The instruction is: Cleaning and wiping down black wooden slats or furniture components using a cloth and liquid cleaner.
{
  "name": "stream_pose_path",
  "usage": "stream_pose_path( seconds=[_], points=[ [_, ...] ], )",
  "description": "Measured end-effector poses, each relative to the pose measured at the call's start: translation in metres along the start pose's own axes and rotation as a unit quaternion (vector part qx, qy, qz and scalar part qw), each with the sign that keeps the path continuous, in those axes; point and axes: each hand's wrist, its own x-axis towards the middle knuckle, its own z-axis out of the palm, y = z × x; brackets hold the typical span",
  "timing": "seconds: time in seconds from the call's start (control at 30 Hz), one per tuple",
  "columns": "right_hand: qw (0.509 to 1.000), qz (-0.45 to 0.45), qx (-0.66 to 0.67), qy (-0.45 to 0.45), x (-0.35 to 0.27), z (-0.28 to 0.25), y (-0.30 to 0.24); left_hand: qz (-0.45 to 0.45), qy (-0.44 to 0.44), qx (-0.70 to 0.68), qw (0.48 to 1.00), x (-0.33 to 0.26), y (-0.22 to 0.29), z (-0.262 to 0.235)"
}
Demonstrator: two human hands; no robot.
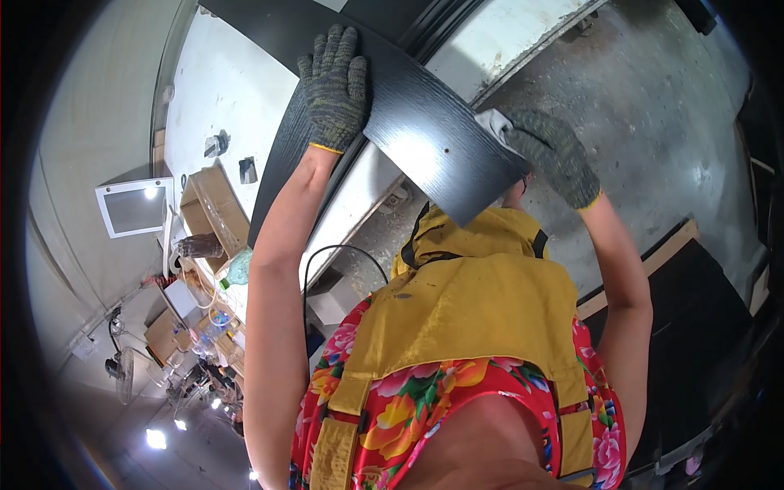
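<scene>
A dark wood-grain panel [425,122] runs across the upper middle of the frame, from the top centre down to a lower corner just above the person's yellow apron [474,302]. A small hole shows on its face near the right end.

The left hand [333,86], in a grey knitted glove with a yellow cuff, lies flat on the panel's left part in the upper centre, fingers [331,49] spread and straight, pressing on the surface rather than wrapping around anything.

The right hand [555,155], gloved the same way, sits at the panel's right edge, right of centre. Its fingers [523,131] are curled around a pale cloth [494,122] that touches the panel's surface near that edge.

Under the panel a second dark board [282,163] slants down toward the left, lying on a white worktop [220,82] that fills the upper left. On that worktop, well apart from the hands, are two small dark objects [231,157], and lower down an open cardboard box [214,211]. A small monitor with a white frame [133,208] stands at the left, and a green plastic bottle [237,269] lies just below the box.

A black cable [343,249] loops beside the left forearm in the centre. Grey concrete floor [645,106] takes up the upper right, and a stack of dark panels [694,327] rests at the right edge.
</scene>
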Motion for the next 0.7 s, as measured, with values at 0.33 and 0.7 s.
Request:
stream_pose_path(
  seconds=[0.33,0.7],
  points=[
    [0.972,0.02,-0.074,-0.224,-0.079,-0.029,-0.022,-0.009,0.012,0.0,1.0,-0.006,-0.01,0.005],
    [0.99,-0.121,0.052,0.05,0.087,0.026,0.056,-0.263,0.017,-0.087,0.961,0.003,-0.009,0.0]
  ],
)
